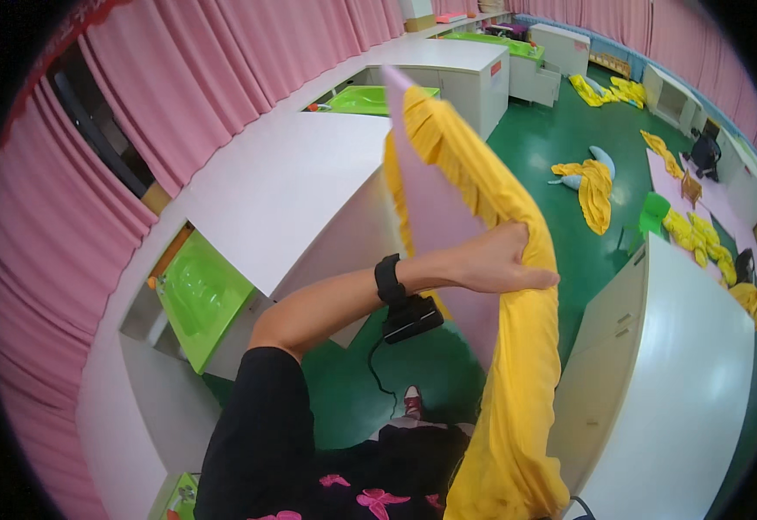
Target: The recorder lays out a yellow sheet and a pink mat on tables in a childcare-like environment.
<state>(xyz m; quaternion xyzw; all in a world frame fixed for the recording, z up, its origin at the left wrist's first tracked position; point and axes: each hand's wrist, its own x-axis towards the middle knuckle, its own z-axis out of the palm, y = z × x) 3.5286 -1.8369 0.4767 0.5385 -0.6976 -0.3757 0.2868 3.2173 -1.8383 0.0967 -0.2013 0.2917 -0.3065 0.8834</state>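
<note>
My left hand [504, 258] is closed around a bunched fold of a yellow cloth cover [524, 373], held up in front of my body. The cover's gathered edge wraps the rim of a thin, flat pink pad [448, 191], which stands tilted with one corner pointing up. Below my hand the cloth hangs down to the lower edge of the view. A black strap circles my left wrist, with a small black box [412, 319] and a cable beside it. My right hand does not show; the cloth may hide it.
White counters [300, 191] with green sinks [201, 299] run along the left, by pink curtains. A white cabinet [673, 373] stands close on the right. Yellow cloths [595, 195], a green chair [653, 212] and pink mats are farther off on the green floor.
</note>
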